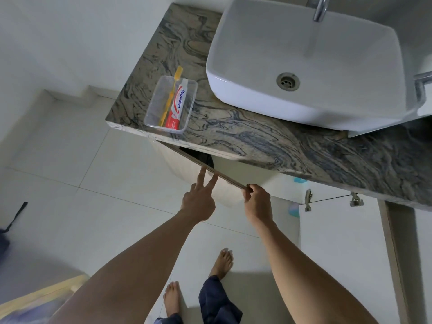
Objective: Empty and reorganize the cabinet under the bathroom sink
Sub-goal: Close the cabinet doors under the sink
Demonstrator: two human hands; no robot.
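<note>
Where the swirled grey-and-tan stone countertop (257,136) juts over the pale tiled floor (93,183), the head view looks steeply down on both bare arms reaching to the left-hand cabinet door (187,169), a pale panel with a thin brown top edge that stands partly swung out below the counter. The right hand (257,202) has its fingers curled closed around the free corner of that top edge, gripping it. The left hand (198,199) is mostly spread: two fingers are stretched straight out and rest against the door's outer face just under the edge, holding nothing. Behind the door a dark gap shows into the cabinet; what lies inside cannot be made out. The right-hand white cabinet door (339,242) stands swung wide, its two metal hinges (308,199) showing. On the counter sits a white rectangular ceramic basin (350,66), and just beside it a clear plastic tray (152,113) holds a yellow toothbrush (171,94) and a red-and-white toothpaste tube (177,104) lying side by side. Two bare feet stand on the tiles below
</note>
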